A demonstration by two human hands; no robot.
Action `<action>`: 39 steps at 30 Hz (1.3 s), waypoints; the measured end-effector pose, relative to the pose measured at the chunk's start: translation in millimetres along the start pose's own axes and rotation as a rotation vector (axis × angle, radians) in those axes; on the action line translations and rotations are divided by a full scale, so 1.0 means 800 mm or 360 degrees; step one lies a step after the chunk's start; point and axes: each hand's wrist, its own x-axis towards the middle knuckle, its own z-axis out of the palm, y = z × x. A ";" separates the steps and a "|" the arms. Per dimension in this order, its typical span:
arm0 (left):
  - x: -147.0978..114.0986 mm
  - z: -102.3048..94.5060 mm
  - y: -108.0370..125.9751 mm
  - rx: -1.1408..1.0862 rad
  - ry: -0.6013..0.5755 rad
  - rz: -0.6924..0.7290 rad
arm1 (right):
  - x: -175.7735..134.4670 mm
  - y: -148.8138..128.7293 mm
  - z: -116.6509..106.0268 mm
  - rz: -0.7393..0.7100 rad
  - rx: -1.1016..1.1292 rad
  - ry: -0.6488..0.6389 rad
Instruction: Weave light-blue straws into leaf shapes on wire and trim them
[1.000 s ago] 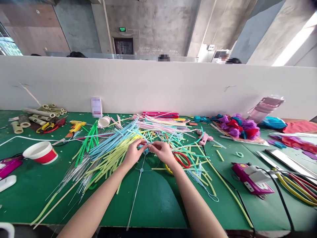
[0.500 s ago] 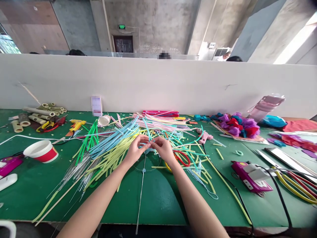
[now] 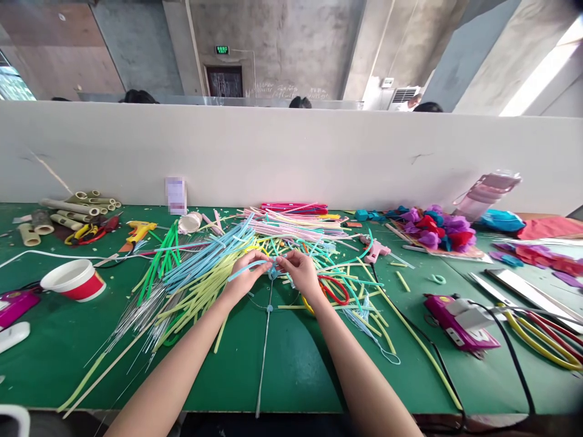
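Note:
My left hand [image 3: 246, 274] is closed, with a flat light-blue strip [image 3: 243, 269] lying across its fingers and sticking out to the left. My right hand [image 3: 299, 274] pinches close beside it, at a small light-blue coiled piece [image 3: 273, 273] between the two hands. From that piece a thin wire stem [image 3: 264, 358] runs down toward the table's front edge, with a small blue bead [image 3: 269, 308] on it. Thin curved wires spread out by the bead. The fingertips partly hide where strip and coiled piece meet.
Blue strips [image 3: 204, 258], yellow strips [image 3: 195, 297] and pink strips [image 3: 300, 226] lie heaped around my hands. A paper cup [image 3: 86, 288] and yellow glue gun [image 3: 140, 230] are left. A pink glue gun [image 3: 376, 249], magenta power box [image 3: 455, 328] and scissors [image 3: 523, 331] lie right.
The light-blue strip, which pointed up from between my fingers, now lies leftward across my left hand. The stem's lower end has swung slightly right.

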 end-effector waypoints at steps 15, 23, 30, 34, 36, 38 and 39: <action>0.000 0.005 -0.001 0.0375 -0.0045 0.0167 | -0.001 0.004 -0.002 -0.0249 -0.0695 0.0097; 0.001 0.006 -0.007 0.0268 -0.0028 0.0149 | -0.001 -0.004 -0.006 -0.0283 -0.0732 0.0148; 0.004 0.004 -0.017 0.0237 0.0005 0.0090 | -0.002 -0.008 -0.010 -0.0270 -0.0590 0.0258; 0.004 0.005 -0.015 0.0240 0.0001 0.0080 | -0.001 -0.008 -0.016 -0.0312 -0.0645 0.0501; 0.004 0.005 -0.014 0.0242 0.0010 0.0073 | 0.000 -0.007 -0.018 -0.0354 -0.0606 0.0502; 0.003 0.005 -0.014 0.0239 0.0018 0.0070 | 0.001 -0.006 -0.017 -0.0426 -0.0572 0.0364; 0.003 0.005 -0.014 0.0237 0.0020 0.0071 | 0.001 -0.005 -0.014 -0.0455 -0.0578 0.0270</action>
